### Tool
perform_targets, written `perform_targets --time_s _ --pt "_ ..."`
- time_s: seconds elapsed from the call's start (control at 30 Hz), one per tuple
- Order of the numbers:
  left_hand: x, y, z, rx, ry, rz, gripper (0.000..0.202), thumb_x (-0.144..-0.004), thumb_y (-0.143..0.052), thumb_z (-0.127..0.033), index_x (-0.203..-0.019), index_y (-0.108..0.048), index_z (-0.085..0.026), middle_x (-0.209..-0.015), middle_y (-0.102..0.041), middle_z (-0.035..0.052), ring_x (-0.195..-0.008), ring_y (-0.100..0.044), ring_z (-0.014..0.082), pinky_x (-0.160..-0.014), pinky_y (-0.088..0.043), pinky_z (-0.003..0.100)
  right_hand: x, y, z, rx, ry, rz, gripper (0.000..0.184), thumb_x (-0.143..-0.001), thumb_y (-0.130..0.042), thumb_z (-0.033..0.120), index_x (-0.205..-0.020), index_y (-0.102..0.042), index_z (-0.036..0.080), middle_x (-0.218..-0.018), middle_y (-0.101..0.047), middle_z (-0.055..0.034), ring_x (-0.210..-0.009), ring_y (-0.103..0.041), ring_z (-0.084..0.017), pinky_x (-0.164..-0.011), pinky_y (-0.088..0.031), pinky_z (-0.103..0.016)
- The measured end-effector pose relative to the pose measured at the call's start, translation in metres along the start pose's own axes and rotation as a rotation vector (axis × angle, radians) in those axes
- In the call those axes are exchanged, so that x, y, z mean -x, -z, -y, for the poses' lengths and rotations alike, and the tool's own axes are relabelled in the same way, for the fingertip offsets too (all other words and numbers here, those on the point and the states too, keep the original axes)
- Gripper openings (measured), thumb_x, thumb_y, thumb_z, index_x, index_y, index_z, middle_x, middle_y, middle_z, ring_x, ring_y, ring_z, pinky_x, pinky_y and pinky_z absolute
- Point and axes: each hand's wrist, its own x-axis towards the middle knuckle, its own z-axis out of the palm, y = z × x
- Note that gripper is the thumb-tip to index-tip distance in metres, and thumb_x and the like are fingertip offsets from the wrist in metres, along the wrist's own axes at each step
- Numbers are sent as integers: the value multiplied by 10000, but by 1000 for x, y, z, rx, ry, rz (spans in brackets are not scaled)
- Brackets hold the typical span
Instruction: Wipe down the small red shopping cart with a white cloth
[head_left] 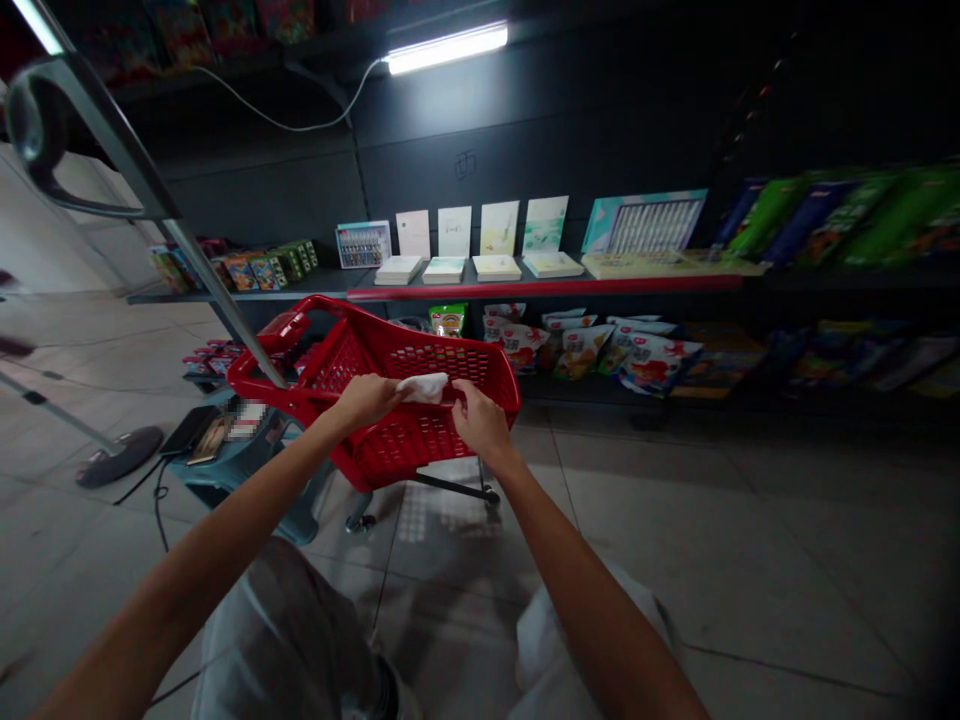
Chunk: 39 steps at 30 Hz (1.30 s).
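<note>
A red plastic shopping basket on wheels (409, 440) stands on the tiled floor in front of me. My left hand (367, 400) is closed on a white cloth (424, 387) that lies on the basket's near rim. Just to the right of the cloth, my right hand (480, 420) rests on the same rim with its fingers curled over the edge. Both forearms reach forward from the bottom of the view.
Dark shelves along the back wall carry cards and booklets (480, 262), snack bags (600, 350) and green packs (862, 215). A grey stool (247, 460) with phones on it stands left of the basket. A metal stand (120, 455) and cables lie at the left.
</note>
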Motion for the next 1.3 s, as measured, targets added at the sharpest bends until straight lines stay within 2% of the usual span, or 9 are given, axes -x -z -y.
perform_targets --time_s 0.13,0.23,0.3,0.43,0.57,0.77,1.0,1.17,1.3 --pt "11 -19 -3 161 -240 -104 439 -1088 -377 -428 -1254 -738 -242 -1267 -763 105 -1148 -731 231 -951 -544 303 3 -5 8 -114 298 -221 579 -891 -541 179 -1467 -506 123 -1479 -584 -173 -1360 -550 -293 -1133 -454 -440" --pt "18 -31 -1 315 -410 -205 411 -1059 -463 -431 -1320 -706 -227 -1376 -706 108 -1233 -693 210 -1050 -528 314 6 -16 14 -80 522 -134 710 -857 -631 235 -1530 -448 99 -1455 -589 -176 -1359 -514 -312 -1233 -337 -500" --pt "23 -30 5 358 -460 -251 435 -1026 -526 -468 -1321 -703 -202 -1387 -691 125 -1240 -688 211 -1075 -522 317 6 -26 18 -1 512 -89 673 -883 -648 269 -1511 -487 88 -1328 -648 -169 -1258 -544 -318 -1232 -321 -515" --pt "36 -6 27 167 -284 -225 517 -1021 -486 -573 -1345 -685 -222 -1389 -689 122 -1258 -676 242 -1029 -536 333 6 -36 24 148 447 -20 478 -922 -604 185 -1398 -643 167 -1156 -670 -139 -1136 -532 -319 -1092 -418 -474" --pt "47 12 47 -145 36 131 633 -963 -467 -728 -1134 -781 -206 -1096 -790 157 -1048 -753 306 -874 -551 346 7 -32 27 166 446 -2 468 -903 -578 121 -1351 -694 195 -1109 -662 -126 -1123 -536 -317 -1034 -448 -466" --pt "46 7 48 -235 -23 177 668 -1010 -373 -685 -1019 -825 -194 -951 -799 188 -928 -775 298 -798 -517 327 10 -24 7 109 462 48 605 -839 -508 17 -1411 -642 161 -1493 -596 -123 -1418 -484 -267 -1283 -260 -504" --pt "32 2 52 -257 -24 131 708 -996 -352 -710 -1034 -836 -194 -945 -799 198 -919 -775 316 -793 -519 348 14 9 -59 183 83 2 624 -852 -446 6 -1441 -621 114 -1490 -635 -158 -1417 -559 -273 -1279 -294 -539" --pt "24 3 53 -277 -42 119 699 -1002 -337 -678 -1036 -835 -188 -943 -798 198 -926 -776 328 -771 -516 352 12 48 -120 4 -189 -444 635 -905 -441 160 -1533 -536 154 -1566 -568 -128 -1445 -538 -246 -1257 -366 -466" --pt "20 5 45 -252 -42 110 689 -988 -366 -685 -1006 -839 -185 -955 -800 194 -930 -776 319 -782 -523 347 8 52 -154 -213 -574 -750 598 -926 -412 286 -1447 -592 55 -1434 -647 -229 -1342 -620 -307 -1161 -464 -481"
